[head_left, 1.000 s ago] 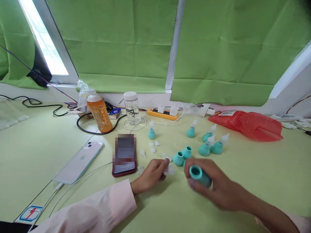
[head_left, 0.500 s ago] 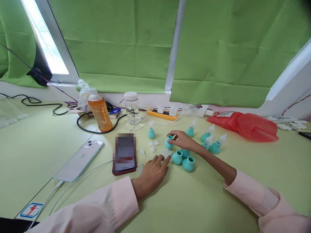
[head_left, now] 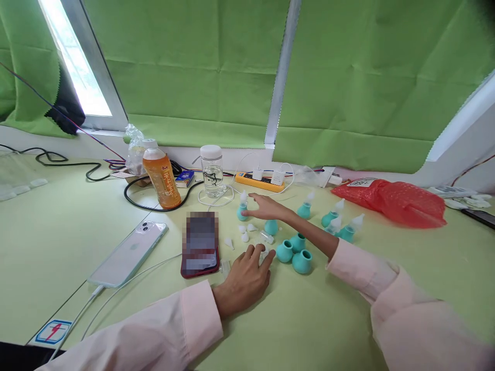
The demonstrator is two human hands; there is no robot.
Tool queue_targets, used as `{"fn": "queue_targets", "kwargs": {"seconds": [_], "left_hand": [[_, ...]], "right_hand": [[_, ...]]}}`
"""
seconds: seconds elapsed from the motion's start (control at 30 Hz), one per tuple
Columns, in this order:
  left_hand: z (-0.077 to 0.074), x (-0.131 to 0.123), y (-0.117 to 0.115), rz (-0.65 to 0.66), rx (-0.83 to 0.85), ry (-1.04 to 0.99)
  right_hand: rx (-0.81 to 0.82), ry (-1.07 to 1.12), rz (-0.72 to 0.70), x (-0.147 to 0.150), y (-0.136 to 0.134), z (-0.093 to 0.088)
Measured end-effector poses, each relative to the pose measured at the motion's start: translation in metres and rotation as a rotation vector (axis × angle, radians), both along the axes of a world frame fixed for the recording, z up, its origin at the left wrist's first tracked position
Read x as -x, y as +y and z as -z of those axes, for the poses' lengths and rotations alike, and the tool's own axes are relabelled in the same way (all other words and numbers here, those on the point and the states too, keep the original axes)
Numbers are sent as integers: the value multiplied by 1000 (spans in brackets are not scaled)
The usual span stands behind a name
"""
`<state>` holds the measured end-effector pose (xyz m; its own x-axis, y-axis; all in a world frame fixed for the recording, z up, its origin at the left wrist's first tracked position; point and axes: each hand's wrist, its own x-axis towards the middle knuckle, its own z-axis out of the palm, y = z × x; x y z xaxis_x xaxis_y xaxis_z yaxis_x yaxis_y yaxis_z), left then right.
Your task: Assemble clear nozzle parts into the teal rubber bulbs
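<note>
Right hand (head_left: 267,207) wide at nozzled bulb (head_left: 240,211), contact unclear; left hand (head_left: 246,276) spread over bench (head_left: 290,319), between red-edged phone (head_left: 200,265) and three open bulbs (head_left: 284,252).

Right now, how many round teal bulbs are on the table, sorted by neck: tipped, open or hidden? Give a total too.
Round teal bulbs with translucent pointed tips: 5, one mostly hidden
Round teal bulbs with open necks: 3
Round teal bulb, neck hidden by the right hand: 1
Total: 9
</note>
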<state>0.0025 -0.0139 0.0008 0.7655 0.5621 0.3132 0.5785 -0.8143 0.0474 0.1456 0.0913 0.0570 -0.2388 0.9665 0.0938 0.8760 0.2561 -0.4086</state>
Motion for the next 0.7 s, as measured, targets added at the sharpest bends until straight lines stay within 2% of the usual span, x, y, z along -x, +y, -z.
{"fn": "queue_targets", "kwargs": {"seconds": [0.17, 0.23, 0.3, 0.43, 0.5, 0.53, 0.6, 0.7], "left_hand": [[-4, 3, -3, 34, 23, -45], [-4, 4, -2, 37, 25, -61], [-5, 4, -1, 35, 33, -91], [-11, 7, -2, 54, 157, -242], [-15, 10, -4, 78, 255, -358], [-17, 12, -5, 89, 303, -424], [-20, 16, -6, 125, 390, -543], [-21, 18, -9, 220, 502, -608]], "right_hand": [[-44, 87, -41, 11, 15, 8], [-120, 145, -18, 11, 12, 2], [-221, 214, 12, 7, 2, -12], [-406, 356, 38, -5, -49, -48], [-437, 482, -32, -10, -87, -58], [-375, 466, -71, -11, -106, -60], [-165, 277, -134, -12, -139, -53], [-4, 3, -200, -11, -171, -27]]}}
